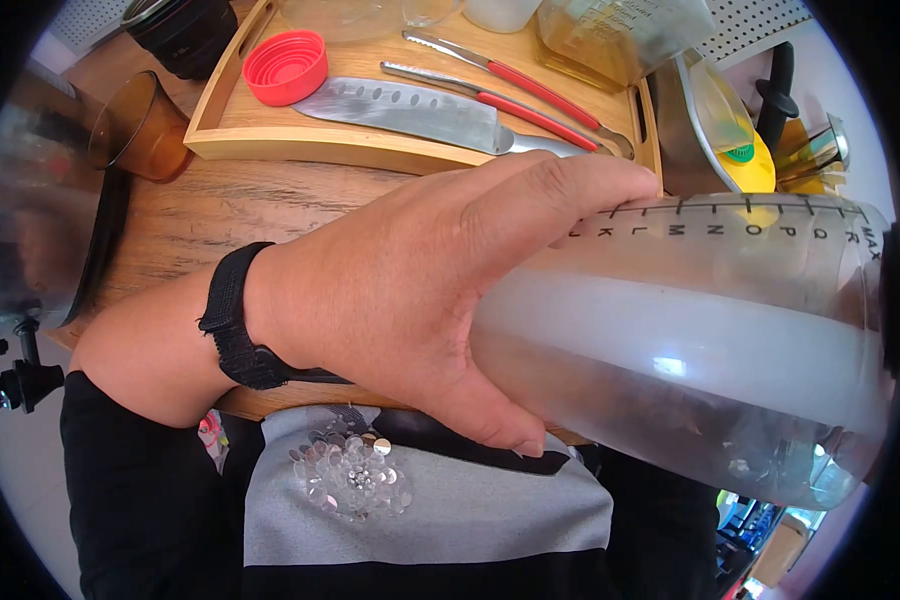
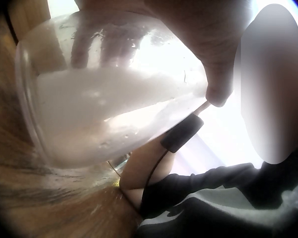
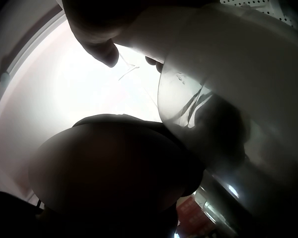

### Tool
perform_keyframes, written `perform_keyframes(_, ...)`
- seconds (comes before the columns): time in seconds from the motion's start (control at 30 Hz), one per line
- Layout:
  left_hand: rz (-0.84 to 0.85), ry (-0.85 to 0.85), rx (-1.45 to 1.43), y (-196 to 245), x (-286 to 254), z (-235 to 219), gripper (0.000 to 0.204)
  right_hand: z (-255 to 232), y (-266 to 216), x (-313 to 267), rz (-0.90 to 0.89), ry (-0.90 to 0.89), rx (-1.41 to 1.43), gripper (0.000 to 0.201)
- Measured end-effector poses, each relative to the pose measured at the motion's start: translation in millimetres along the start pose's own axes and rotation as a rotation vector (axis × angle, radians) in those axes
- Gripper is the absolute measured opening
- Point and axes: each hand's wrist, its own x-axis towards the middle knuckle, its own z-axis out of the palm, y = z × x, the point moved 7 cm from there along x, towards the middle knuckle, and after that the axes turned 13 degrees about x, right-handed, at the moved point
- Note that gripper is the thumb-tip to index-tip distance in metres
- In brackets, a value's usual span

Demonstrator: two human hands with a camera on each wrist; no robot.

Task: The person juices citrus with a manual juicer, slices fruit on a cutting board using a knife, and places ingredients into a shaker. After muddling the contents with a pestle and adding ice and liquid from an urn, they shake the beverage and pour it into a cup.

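A large clear bottle point(image 1: 690, 340) with printed letters and MAX on its wall lies tilted on its side across the front of the person. Cloudy liquid shows inside it. My left hand point(image 1: 400, 260), a black strap at its wrist, grips one end with thumb and fingers spread around it. At the other end is my right hand point(image 3: 97, 39), dark against the light in the right wrist view, holding the bottle there. Its fingers are mostly hidden by the bottle in the head view. The black right wrist camera point(image 2: 184, 131) shows in the left wrist view.
Behind the bottle a wooden tray point(image 1: 370, 152) bears a red cap point(image 1: 286, 68), a knife point(image 1: 410, 112) and red-handled tongs point(image 1: 550, 95). An amber glass point(image 1: 140, 130) stands left of it. A container with yellow liquid point(image 1: 610, 40) is at the back right.
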Motion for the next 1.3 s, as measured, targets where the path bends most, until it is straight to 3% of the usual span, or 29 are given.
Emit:
perform_keyframes(0.07,0.000,0.001,-0.004,-0.9,-0.5,0.9,0.120,-6.0,-8.7,6.0,-0.022,-0.020,0.030,0.044)
perform_keyframes(0.13,0.000,0.003,-0.010,-1.3,-0.7,0.6,0.120,0.4,-4.2,17.4,0.417,-0.241,-0.041,0.050)
perform_keyframes(0.63,-0.021,-0.034,-0.023,-4.1,0.6,5.0,0.121,-26.0,-4.3,15.5,0.399,-0.243,-0.011,0.051)
perform_keyframes(0.7,0.013,0.112,-0.070,-3.9,0.2,2.3,0.103,-28.2,-3.6,14.8,0.396,-0.243,-0.006,0.051)
perform_keyframes(0.93,0.014,0.101,-0.078,-3.2,0.9,-0.2,0.103,-36.1,-1.8,11.2,0.391,-0.241,0.011,0.052)
perform_keyframes(1.0,-0.022,-0.039,-0.059,-4.4,0.1,3.0,0.122,-36.4,-0.5,10.7,0.387,-0.241,0.014,0.052)
perform_keyframes(1.3,0.023,-0.049,-0.027,-4.1,-0.6,-0.7,0.125,-39.8,4.8,9.4,0.377,-0.235,0.034,0.053)
